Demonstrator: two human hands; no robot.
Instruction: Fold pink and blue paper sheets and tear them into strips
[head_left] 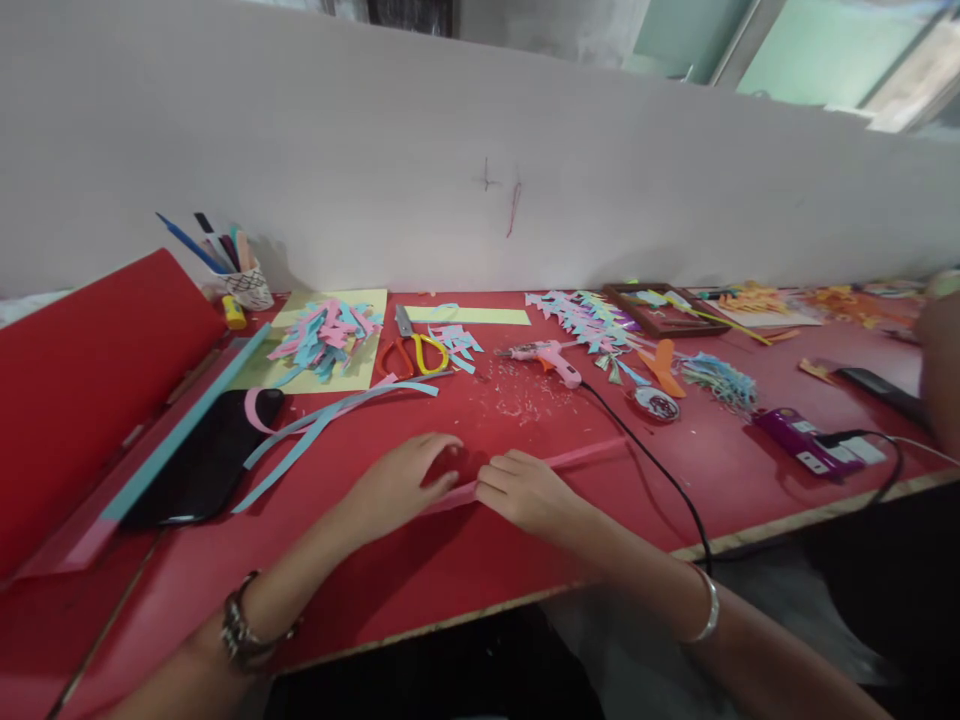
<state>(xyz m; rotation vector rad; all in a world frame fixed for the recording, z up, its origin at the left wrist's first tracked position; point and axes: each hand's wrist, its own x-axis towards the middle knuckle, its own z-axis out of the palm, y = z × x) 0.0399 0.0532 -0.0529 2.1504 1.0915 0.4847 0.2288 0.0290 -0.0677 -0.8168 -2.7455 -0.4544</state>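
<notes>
A long pink paper strip lies across the red table in front of me. My right hand has its fingers closed around the strip near its middle, and one end sticks out to the right. Just left of it is my left hand, its thumb and curved forefinger apart with nothing between them. The strip's left end runs in by that palm; whether it touches is hidden. Beyond the hands lie scissors with a red and a yellow handle, and a pink glue gun.
Left are loose blue and pink strips, a black phone and a pen cup. Cut paper pieces lie on a yellow sheet. The glue gun's black cord crosses to the table's front edge, near a purple power strip. Another person's arm shows at right.
</notes>
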